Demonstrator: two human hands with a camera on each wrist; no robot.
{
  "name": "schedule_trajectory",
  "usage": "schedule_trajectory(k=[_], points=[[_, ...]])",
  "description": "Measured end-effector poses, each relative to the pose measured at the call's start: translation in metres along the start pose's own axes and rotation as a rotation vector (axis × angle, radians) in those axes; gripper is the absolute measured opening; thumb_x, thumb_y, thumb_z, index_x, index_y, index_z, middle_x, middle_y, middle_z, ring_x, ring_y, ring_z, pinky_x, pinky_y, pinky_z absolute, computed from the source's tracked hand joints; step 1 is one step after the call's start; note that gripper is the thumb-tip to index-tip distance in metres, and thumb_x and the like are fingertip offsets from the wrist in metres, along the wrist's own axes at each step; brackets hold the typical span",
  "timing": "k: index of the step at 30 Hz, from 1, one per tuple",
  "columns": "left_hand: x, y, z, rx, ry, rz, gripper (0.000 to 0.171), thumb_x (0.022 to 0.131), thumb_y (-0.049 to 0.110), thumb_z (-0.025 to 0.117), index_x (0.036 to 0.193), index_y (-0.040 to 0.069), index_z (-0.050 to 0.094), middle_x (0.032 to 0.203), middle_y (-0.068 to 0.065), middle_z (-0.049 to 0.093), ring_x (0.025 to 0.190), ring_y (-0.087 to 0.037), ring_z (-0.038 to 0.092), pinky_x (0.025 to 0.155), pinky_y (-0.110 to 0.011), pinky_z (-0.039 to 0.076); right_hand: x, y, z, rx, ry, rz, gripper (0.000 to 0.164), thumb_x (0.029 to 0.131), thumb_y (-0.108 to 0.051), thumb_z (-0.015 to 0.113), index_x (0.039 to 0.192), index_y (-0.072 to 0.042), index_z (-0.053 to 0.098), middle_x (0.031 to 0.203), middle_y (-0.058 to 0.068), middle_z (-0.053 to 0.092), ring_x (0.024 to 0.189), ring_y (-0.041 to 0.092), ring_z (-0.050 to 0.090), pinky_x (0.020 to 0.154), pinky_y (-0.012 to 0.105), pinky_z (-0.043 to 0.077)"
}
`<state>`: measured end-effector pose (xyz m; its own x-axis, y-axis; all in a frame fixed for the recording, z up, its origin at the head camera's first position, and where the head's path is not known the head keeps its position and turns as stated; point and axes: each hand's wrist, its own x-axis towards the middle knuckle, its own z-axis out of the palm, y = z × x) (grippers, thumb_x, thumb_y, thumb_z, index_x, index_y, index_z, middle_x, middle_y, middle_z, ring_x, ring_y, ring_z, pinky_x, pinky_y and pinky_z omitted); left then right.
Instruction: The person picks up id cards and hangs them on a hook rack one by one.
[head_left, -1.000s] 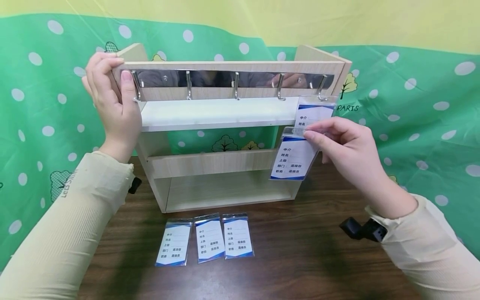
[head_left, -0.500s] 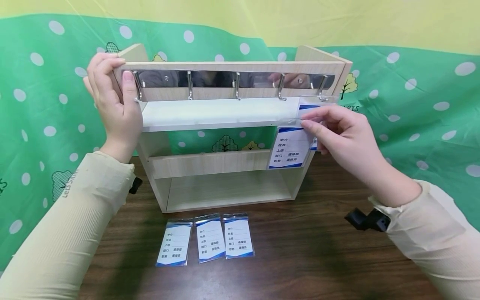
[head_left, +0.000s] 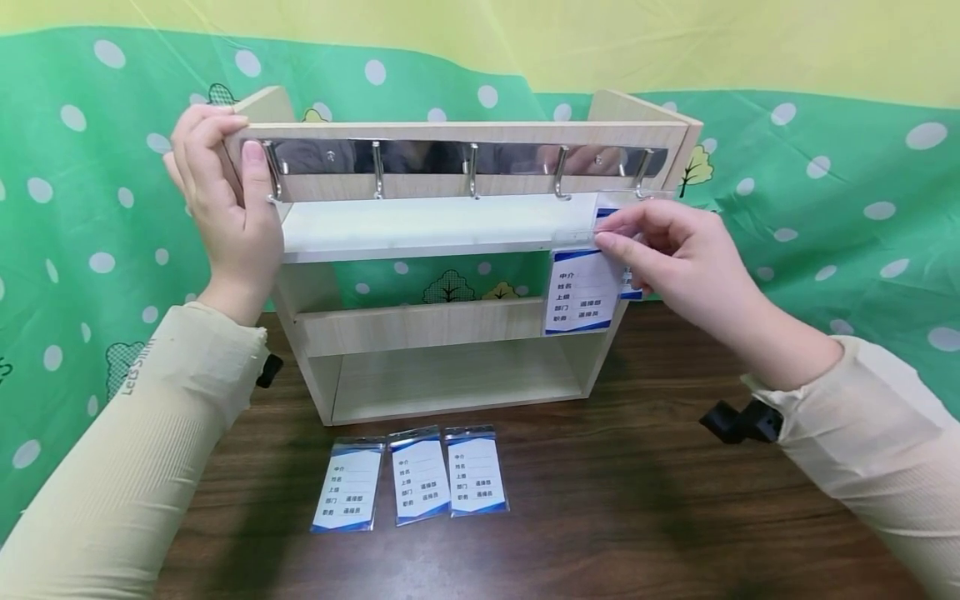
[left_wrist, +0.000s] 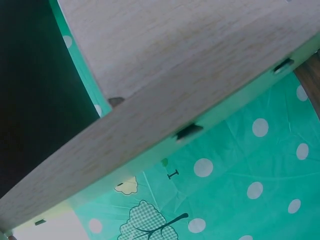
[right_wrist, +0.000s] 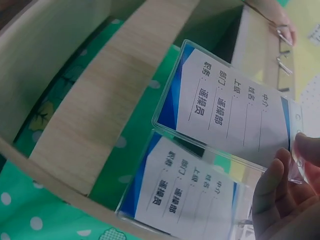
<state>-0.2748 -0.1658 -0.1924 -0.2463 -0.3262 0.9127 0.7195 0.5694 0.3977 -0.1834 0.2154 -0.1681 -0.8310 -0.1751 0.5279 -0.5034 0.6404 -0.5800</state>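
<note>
My right hand point(head_left: 667, 254) pinches a clear-sleeved badge card point(head_left: 582, 292) by its top right corner, thumb in front. The card hangs upright in front of the rack, its top edge below the second hook from the right point(head_left: 561, 175). A second badge card point(right_wrist: 175, 192) hangs from the rightmost hook point(head_left: 643, 175), partly behind my right hand in the head view. My left hand point(head_left: 228, 187) grips the upper left end of the wooden rack point(head_left: 450, 129), thumb on the front and fingers over the edge. Only the rack shows in the left wrist view, not the hand.
Three badge cards, the left one point(head_left: 348, 487), the middle one point(head_left: 420, 477) and the right one point(head_left: 477, 473), lie on the dark wooden table point(head_left: 600, 517) before the rack. A metal hook strip point(head_left: 423, 158) spans the rack's front. Behind hangs a green dotted cloth point(head_left: 825, 208).
My right hand has raised the badge card from lower down to just beneath the second hook from the right, shifting slightly left and straightening it. My left hand has stayed on the rack.
</note>
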Motion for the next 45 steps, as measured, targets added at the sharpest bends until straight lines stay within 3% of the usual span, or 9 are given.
schedule_trajectory(k=[15,23,29,37,45], points=[[0.0,0.001,0.001,0.002,-0.007,-0.002,0.027,0.094,0.025,0.047,0.114,0.011,0.059,0.126,0.005,0.052,0.124,-0.004,0.038,0.11,-0.024,0.021,0.003,-0.003,-0.002,-0.074,-0.054,0.006,0.015,0.092,-0.019,0.07,0.104,-0.01,0.073,0.077,-0.005,0.061,0.063,0.016,0.049,0.051,0.023,0.041],[0.001,0.0,0.001,0.001,-0.009,-0.002,0.026,0.094,0.024,0.048,0.114,0.011,0.059,0.126,0.008,0.051,0.125,-0.004,0.037,0.11,-0.024,0.02,0.018,-0.01,0.001,-0.056,-0.055,0.029,0.021,0.095,-0.021,0.065,0.111,-0.009,0.069,0.076,-0.003,0.064,0.056,0.021,0.051,0.05,0.024,0.045],[-0.002,0.005,0.001,0.008,-0.025,-0.016,0.026,0.094,0.022,0.047,0.114,0.008,0.058,0.127,0.0,0.053,0.124,-0.005,0.037,0.107,-0.023,0.021,0.031,-0.012,0.002,-0.022,-0.068,0.065,0.025,0.097,-0.02,0.062,0.118,-0.007,0.065,0.071,-0.003,0.061,0.055,0.023,0.052,0.049,0.026,0.046],[-0.004,0.017,0.002,-0.005,-0.026,-0.021,0.028,0.094,0.019,0.046,0.113,0.001,0.056,0.126,0.003,0.052,0.123,-0.004,0.037,0.108,-0.023,0.021,0.043,-0.012,-0.003,0.024,-0.088,0.138,0.023,0.097,-0.023,0.061,0.114,-0.008,0.064,0.071,-0.005,0.062,0.053,0.019,0.05,0.048,0.026,0.045],[-0.005,0.017,0.002,-0.012,-0.014,-0.015,0.031,0.095,0.02,0.046,0.113,-0.003,0.056,0.125,0.007,0.051,0.124,-0.007,0.037,0.108,-0.024,0.021,0.05,-0.015,-0.002,0.051,-0.122,0.164,0.026,0.098,-0.022,0.06,0.116,-0.003,0.065,0.064,-0.004,0.056,0.048,0.019,0.046,0.046,0.027,0.043]])
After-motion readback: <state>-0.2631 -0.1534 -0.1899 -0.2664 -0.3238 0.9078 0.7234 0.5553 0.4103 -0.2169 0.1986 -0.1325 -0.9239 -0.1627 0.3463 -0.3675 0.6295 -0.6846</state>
